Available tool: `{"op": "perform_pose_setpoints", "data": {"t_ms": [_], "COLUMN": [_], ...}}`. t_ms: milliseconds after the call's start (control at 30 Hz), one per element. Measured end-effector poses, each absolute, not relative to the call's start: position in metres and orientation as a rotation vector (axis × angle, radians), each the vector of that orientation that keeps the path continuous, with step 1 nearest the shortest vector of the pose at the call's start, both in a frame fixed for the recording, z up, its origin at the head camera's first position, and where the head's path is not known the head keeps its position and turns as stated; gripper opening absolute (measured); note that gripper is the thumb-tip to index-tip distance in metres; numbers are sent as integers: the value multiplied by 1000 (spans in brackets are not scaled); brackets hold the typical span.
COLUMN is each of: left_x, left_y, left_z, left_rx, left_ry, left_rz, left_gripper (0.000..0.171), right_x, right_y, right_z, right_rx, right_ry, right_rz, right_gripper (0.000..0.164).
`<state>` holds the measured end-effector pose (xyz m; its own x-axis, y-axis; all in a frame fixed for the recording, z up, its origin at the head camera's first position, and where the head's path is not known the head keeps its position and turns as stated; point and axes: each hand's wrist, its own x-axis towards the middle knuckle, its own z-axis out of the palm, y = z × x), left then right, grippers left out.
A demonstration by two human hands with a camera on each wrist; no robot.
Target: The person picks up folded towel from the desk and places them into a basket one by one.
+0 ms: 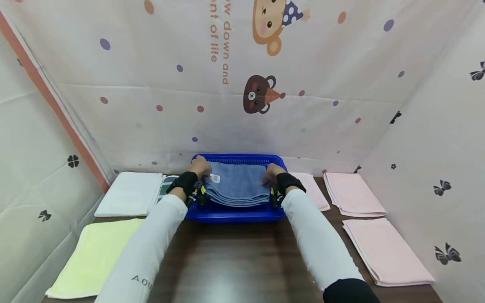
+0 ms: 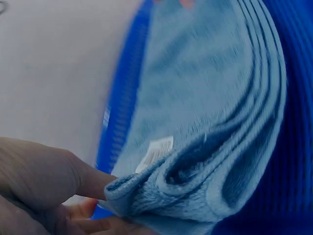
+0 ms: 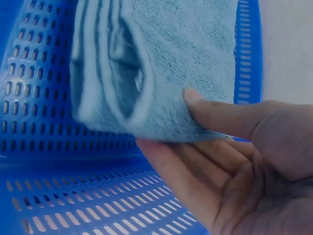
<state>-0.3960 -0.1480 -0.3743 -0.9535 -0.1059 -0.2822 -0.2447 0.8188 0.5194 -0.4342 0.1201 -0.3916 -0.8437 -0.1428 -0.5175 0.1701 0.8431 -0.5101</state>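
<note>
A folded blue towel [image 1: 238,181] with a small white label is held at its two ends, over the blue plastic basket [image 1: 235,216]. My left hand [image 1: 201,167] grips the left end; in the left wrist view the thumb lies on top near the label, with fingers beneath the towel [image 2: 195,73]. At the other end my right hand [image 1: 270,172] pinches the towel. The right wrist view shows that thumb on top and the fingers [image 3: 181,171] underneath. Several folded layers show along the towel's near edge. Slotted basket walls [image 3: 34,98] surround it.
Left of the basket lie a folded white towel [image 1: 129,194], a partly hidden striped cloth [image 1: 166,185] and a yellow-green towel [image 1: 94,256]. On the right are folded pink towels [image 1: 352,193]. A printed curtain [image 1: 212,122] rises behind the dark table [image 1: 227,261].
</note>
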Motion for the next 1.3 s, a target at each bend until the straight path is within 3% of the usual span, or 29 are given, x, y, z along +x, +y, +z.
{"op": "perform_pose_setpoints", "data": {"t_ms": [167, 333, 567, 800, 933, 1100, 1300], "left_x": [-385, -380, -403, -401, -391, -369, -335], "left_y": [-150, -149, -129, -118, -125, -152, -196], "left_z": [-375, -375, -395, -404, -395, -351, -325], "left_rx": [-225, -198, -188, -182, -72, 88, 361], "left_ry": [2889, 2923, 2897, 2956, 2982, 2827, 2842], "left_rz": [650, 537, 396, 309, 248, 364, 457], "left_gripper": [40, 31, 42, 35, 31, 17, 26], "right_x": [-424, -391, -396, -397, -402, -408, -390], "right_y": [108, 94, 115, 130, 136, 154, 209], "right_z": [-383, -356, -367, -380, -374, -345, -308], "right_rx": [-22, 25, 29, 127, 75, -18, -259], "right_ry": [2323, 2283, 2363, 2375, 2356, 2317, 2440], "right_rz": [-763, -714, -729, -784, -731, -734, -656], "right_gripper": [41, 52, 27, 18, 32, 51, 48]}}
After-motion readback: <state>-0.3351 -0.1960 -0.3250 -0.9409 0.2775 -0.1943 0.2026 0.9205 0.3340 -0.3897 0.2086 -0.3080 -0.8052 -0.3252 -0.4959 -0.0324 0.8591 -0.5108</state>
